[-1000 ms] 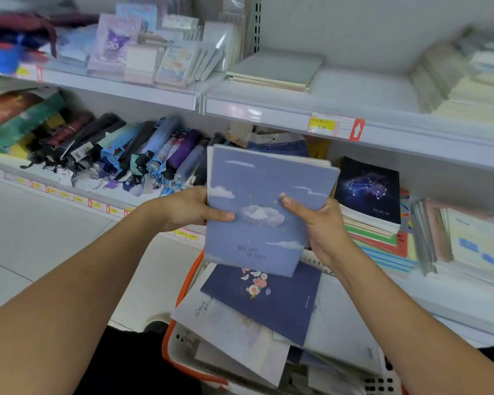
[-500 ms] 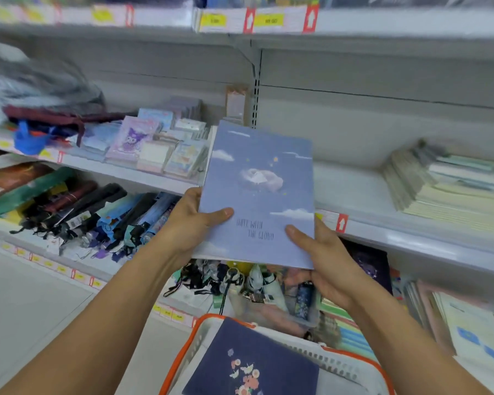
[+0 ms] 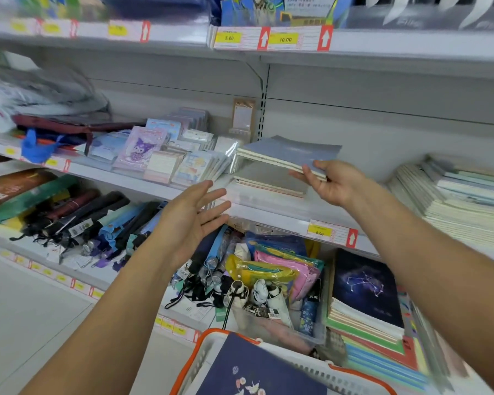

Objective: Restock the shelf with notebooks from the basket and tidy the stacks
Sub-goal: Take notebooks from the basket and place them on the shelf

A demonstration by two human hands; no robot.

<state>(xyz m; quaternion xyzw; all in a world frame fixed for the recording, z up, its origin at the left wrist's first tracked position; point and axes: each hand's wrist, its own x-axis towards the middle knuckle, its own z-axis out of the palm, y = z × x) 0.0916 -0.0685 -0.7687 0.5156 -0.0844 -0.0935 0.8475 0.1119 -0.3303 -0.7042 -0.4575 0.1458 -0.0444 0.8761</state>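
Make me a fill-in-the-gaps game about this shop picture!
1. The right hand holds pale blue notebooks above a ____ notebook stack.
2. The left hand holds ____.
3. The white basket has an ____ rim.
4. The navy flowered notebook lies in the ____.

Answers: grey; nothing; orange; basket

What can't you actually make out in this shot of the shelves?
All in the head view:
- Lower stack: its cover, hidden under the notebooks that the right hand holds above it.
- Basket: cut off by the bottom edge; only a navy notebook shows inside.
- Price tag: digits too blurred to trust.
- Left shelf goods: smeared by motion blur.
- Left hand: open, holds nothing.
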